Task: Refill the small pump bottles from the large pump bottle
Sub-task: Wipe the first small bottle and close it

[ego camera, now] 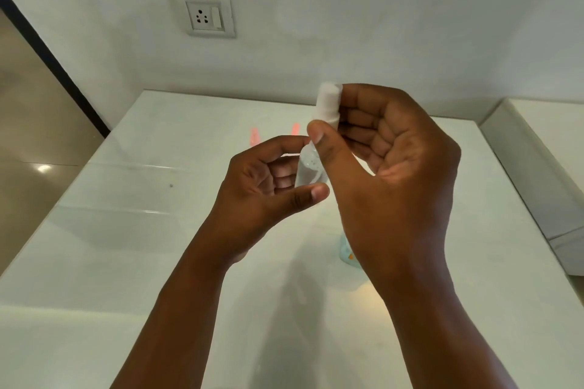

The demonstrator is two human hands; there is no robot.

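Centrally in the frame, both hands hold a small clear plastic bottle (311, 169) upright above the glossy white worktop (132, 230). The left hand (268, 186) pinches its smooth cylindrical body between thumb and fingers (286, 144); the right hand (388, 161) curls round its white matte cap (328, 101). A pale blue bottle (347, 253) peeks from behind the right wrist.
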